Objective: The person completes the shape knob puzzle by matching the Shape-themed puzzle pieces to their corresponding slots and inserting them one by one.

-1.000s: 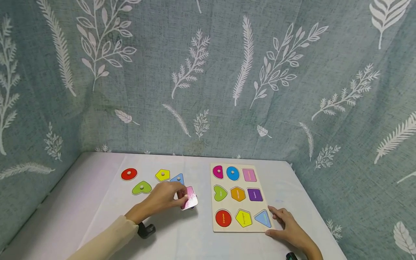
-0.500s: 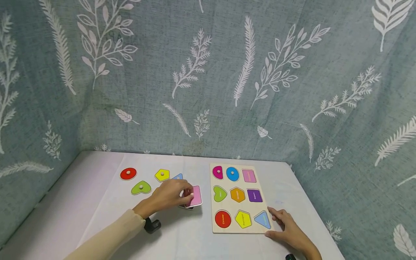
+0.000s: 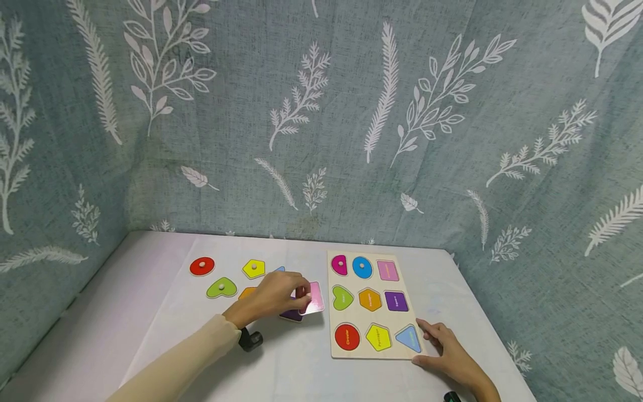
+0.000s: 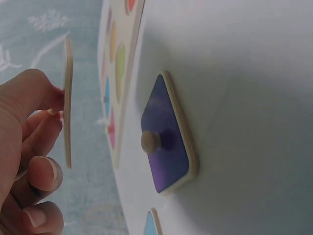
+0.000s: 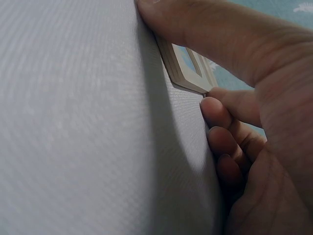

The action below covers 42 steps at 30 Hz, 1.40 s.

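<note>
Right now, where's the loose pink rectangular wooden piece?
Head view, lower centre: pink piece pinched in the left hand, raised, between purple square wooden piece and pale rectangular wooden board.

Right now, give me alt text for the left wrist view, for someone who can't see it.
The left hand pinches a thin wooden piece, seen edge-on, at the left. A purple piece with a knob lies on a white surface, with a board of colored shapes beyond; part of a blue piece shows at the bottom edge.
</note>
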Motion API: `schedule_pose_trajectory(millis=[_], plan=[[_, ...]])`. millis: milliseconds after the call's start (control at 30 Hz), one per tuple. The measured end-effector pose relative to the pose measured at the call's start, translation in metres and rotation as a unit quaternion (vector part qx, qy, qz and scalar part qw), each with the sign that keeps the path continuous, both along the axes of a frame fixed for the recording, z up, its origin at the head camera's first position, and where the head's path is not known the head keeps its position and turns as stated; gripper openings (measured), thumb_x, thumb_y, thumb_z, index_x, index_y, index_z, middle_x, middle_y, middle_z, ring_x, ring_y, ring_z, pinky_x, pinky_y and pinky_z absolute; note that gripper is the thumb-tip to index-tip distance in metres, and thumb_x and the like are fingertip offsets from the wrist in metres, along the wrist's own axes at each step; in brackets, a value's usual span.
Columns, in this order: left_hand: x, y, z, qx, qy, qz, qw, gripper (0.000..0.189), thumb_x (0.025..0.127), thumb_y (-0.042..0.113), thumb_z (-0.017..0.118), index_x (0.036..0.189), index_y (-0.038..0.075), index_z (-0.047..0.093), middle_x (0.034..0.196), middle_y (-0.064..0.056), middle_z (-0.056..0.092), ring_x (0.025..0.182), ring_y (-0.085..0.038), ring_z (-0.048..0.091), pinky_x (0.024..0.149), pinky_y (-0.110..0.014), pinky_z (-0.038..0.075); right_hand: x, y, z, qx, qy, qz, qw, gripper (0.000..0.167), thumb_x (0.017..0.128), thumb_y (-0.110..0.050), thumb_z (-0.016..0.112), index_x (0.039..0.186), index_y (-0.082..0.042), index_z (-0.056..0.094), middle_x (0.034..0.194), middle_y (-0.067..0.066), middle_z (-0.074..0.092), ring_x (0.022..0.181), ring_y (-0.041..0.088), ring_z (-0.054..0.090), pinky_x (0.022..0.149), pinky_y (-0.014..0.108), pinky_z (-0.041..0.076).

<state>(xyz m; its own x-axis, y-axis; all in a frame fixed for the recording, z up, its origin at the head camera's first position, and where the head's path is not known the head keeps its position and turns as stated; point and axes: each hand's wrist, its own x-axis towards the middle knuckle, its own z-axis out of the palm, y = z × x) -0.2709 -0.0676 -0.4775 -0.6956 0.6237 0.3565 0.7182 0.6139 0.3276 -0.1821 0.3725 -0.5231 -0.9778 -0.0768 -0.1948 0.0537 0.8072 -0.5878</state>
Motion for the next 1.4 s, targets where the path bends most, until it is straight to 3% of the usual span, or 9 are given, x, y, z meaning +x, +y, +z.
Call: schedule_pose_trajectory(millis=[333, 767, 1033, 1400], plan=[[-0.007, 0.016, 0.003, 0.004, -0.017, -0.006, 0.9998, 0.015, 0.093, 0.029, 0.075, 0.081, 0.03, 0.068, 0.071, 0.021, 0.052, 0.066, 0.0, 0.049, 0.06, -0.022, 0.042, -0.001, 0.0, -0.002, 0.007, 0.002, 0.0, 1.0, 0.097, 0.075, -0.043, 0.09, 0.153, -0.007, 0.047, 0.102, 0.003, 0.047, 0.099, 0.02, 0.042, 0.092, 0.045, 0.044], [-0.021, 0.038, 0.003, -0.001, -0.035, -0.011, 0.9993, 0.011, 0.095, 0.029, 0.075, 0.085, 0.026, 0.071, 0.072, 0.018, 0.054, 0.068, -0.003, 0.05, 0.062, -0.023, 0.043, -0.001, 0.001, -0.001, 0.002, 0.0, 0.001, 1.0, 0.095, 0.076, -0.041, 0.09, 0.153, -0.007, 0.047, 0.102, 0.003, 0.047, 0.098, 0.02, 0.041, 0.091, 0.044, 0.044], [-0.028, 0.049, 0.005, -0.005, -0.024, -0.008, 0.9997, 0.009, 0.094, 0.028, 0.075, 0.087, 0.023, 0.072, 0.073, 0.017, 0.055, 0.068, -0.003, 0.051, 0.062, -0.022, 0.044, -0.001, 0.0, 0.0, 0.002, 0.0, -0.001, 1.0, 0.095, 0.076, -0.042, 0.09, 0.154, -0.007, 0.047, 0.104, 0.004, 0.048, 0.1, 0.021, 0.042, 0.096, 0.049, 0.044], [-0.036, 0.067, 0.016, 0.005, -0.023, -0.028, 0.9993, 0.014, 0.096, 0.028, 0.073, 0.084, 0.024, 0.069, 0.071, 0.016, 0.055, 0.068, -0.005, 0.051, 0.062, -0.022, 0.044, 0.0, 0.0, 0.0, -0.007, 0.003, 0.01, 0.9999, 0.093, 0.078, -0.039, 0.089, 0.153, -0.005, 0.046, 0.103, 0.004, 0.047, 0.098, 0.02, 0.041, 0.089, 0.043, 0.043]])
